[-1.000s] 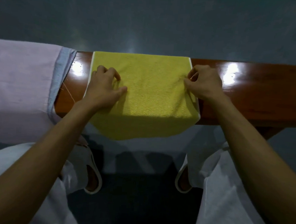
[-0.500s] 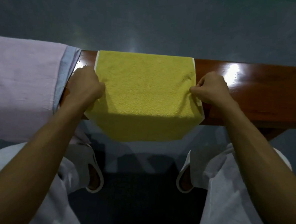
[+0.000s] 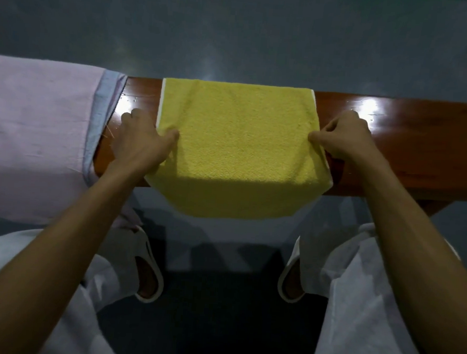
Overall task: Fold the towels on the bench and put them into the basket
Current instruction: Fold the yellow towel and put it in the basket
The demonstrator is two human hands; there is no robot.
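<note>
A glossy brown wooden desk (image 3: 420, 150) runs across the view. A pink towel (image 3: 35, 137) with a blue edge drapes over its left end. A yellow towel (image 3: 236, 149) lies across the middle, its near part hanging off the front edge. The left hand (image 3: 141, 141) pinches its left edge, the right hand (image 3: 341, 139) its right edge

The pink towel (image 3: 35, 137) was cut off by the left frame edge, the bench (image 3: 420, 150) ran past the right edge with its middle hidden under the yellow towel (image 3: 236, 149), and the fingertips of the left hand (image 3: 144, 144) and right hand (image 3: 344, 139) were hidden at that towel's 2 side edges.
</note>
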